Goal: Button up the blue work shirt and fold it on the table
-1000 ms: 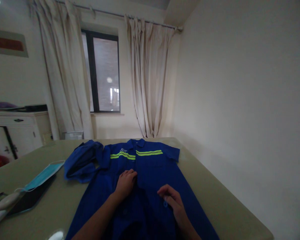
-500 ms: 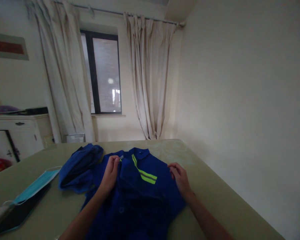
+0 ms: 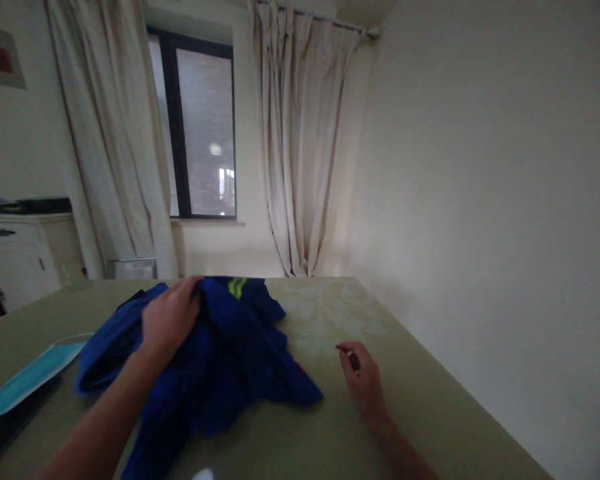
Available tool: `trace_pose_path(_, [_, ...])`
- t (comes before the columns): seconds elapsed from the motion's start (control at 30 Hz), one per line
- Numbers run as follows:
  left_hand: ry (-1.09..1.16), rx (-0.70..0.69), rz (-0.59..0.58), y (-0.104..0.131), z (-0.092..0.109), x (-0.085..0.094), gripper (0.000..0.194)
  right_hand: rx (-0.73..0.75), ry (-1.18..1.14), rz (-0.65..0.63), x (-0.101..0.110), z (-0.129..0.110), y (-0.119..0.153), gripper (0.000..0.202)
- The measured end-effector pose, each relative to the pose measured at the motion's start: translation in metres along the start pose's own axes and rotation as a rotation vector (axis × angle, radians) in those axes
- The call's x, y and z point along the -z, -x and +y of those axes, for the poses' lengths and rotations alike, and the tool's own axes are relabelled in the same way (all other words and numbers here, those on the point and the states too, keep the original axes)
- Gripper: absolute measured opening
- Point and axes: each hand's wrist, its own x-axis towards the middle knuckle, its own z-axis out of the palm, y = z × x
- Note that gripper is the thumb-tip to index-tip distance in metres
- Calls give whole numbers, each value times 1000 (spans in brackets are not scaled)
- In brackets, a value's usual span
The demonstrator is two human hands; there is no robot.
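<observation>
The blue work jacket [image 3: 245,353], with a yellow-green stripe near its top, hangs bunched and partly folded over the table. My left hand [image 3: 173,313] grips its upper edge, fingers wrapped into the cloth, their tips hidden. Under and beside that hand, at the left, lies another bundle of blue cloth [image 3: 103,357]; where it parts from the jacket I cannot tell. To the right of the jacket and apart from it, my right hand [image 3: 363,380] hovers over the table, fingers loosely curled with a gap at the thumb and nothing visible in them.
A light blue face mask [image 3: 35,377] lies on a dark flat object [image 3: 20,413] at the left of the greenish table [image 3: 420,400]. Part of a small white object [image 3: 203,475] shows at the bottom edge. Curtains [image 3: 300,147], a window and a white cabinet [image 3: 25,247] stand behind.
My right hand has let go of the jacket's right shoulder. My left hand has moved left with the jacket, which has gone from spread out to bunched. The camera view has shifted slightly.
</observation>
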Motion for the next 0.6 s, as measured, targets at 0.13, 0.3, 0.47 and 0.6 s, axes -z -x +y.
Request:
trace_pose_path(0.13, [-100,145,395,-8,-37,23,46,-6,14,-7,-7,5,1,25])
trace_pose_path(0.3, [-250,-62,-263,54,-96,-55,46,82,77,-165,-19,6,3,21])
trace_pose_path(0.47, [-254,-99,-100,96,-106,-94,47,155,217,-258,-20,-4,10,23])
trace_pose_path(0.6, [51,-328,79,114,-33,-90,43,296,270,-461,-54,-31,27,26])
